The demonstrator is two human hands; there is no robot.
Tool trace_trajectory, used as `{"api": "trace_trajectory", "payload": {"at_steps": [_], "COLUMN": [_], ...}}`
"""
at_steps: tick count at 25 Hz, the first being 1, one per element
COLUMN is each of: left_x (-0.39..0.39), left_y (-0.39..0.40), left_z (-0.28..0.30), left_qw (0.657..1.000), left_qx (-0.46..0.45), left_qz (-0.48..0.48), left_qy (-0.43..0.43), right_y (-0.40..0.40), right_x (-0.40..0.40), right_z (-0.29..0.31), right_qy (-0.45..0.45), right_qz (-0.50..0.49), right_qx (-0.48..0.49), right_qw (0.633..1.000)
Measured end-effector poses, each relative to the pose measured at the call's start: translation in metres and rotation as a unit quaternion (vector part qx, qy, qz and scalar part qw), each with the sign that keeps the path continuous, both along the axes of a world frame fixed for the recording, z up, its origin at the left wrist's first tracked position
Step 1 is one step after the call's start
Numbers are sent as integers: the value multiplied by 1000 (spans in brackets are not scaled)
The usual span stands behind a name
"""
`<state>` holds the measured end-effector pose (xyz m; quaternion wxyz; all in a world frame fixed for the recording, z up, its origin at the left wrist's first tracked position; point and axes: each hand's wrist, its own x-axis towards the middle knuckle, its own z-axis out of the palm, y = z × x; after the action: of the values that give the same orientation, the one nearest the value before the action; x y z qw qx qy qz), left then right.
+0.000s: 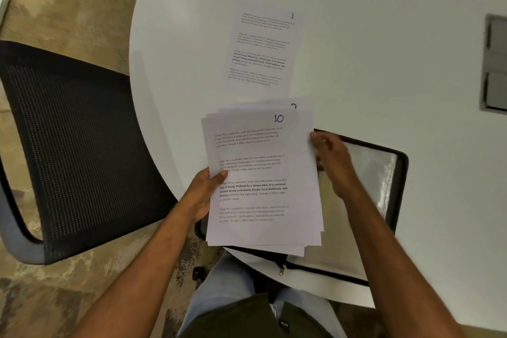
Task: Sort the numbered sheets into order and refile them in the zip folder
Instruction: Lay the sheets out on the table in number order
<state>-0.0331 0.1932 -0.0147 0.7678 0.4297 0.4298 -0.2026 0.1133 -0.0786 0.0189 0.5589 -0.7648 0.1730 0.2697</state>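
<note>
Two hands (203,195) (332,162) hold one stack (263,181); one sheet (260,52) apart.

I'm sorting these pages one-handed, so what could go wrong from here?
1. The stack is unevenly fanned and gripped only at its left edge by the left hand; sheets might slip out.
2. It hangs past the table edge, so loose pages could fall to the floor.
3. Sheet 1 lies loose and could be brushed away.

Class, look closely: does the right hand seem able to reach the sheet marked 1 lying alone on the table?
Probably yes. The right hand rests at the stack's edge, and only bare table lies between it and the sheet marked 1.
</note>
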Motion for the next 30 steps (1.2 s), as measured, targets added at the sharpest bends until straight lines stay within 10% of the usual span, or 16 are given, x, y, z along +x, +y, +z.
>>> {"api": "trace_trajectory", "payload": {"at_steps": [14,23,30], "left_x": [-28,-49,-69], "left_y": [-106,-159,-164], "left_z": [56,85,91], "left_qw": [997,994,994], "left_qx": [24,22,5], "left_qz": [18,26,16], "left_qy": [-75,-107,-110], "right_y": [-114,-142,-166], "right_x": [-67,-94,-102], "right_z": [73,97,105], "right_qy": [5,-195,-56], "right_qz": [-71,-107,-9], "right_qx": [111,96,144], "right_qw": [991,970,988]}}
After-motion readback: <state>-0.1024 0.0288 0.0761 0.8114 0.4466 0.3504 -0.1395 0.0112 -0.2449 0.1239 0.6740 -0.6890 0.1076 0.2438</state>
